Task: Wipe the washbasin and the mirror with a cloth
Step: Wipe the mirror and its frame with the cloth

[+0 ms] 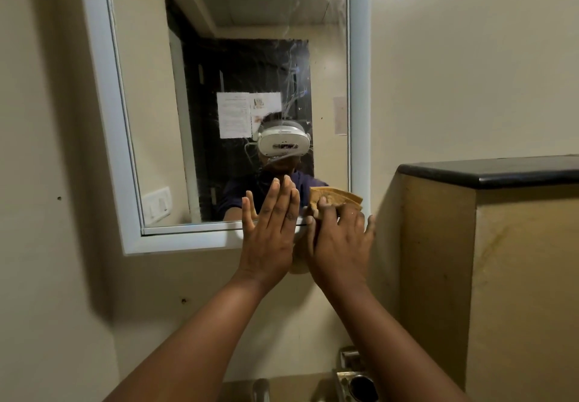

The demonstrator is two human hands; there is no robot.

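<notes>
Pressing a folded tan cloth (336, 199) against the lower right corner of a white-framed mirror (238, 66), the right hand (340, 243) pinches it under curled fingertips while the left hand (269, 232) lies flat, fingers straight and close together, on the bottom frame. Soft, light and limp, the cloth looks best gripped bunched at its fold. Smears streak the glass; the washbasin lies out of view.

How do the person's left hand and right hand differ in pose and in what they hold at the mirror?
The left hand is flat, fingers straight and pointing up, holding nothing; the right hand has its fingers curled round a tan cloth. The left hand lies over the mirror's lower edge; the right is at its lower right corner. Both are raised to the mirror.
</notes>
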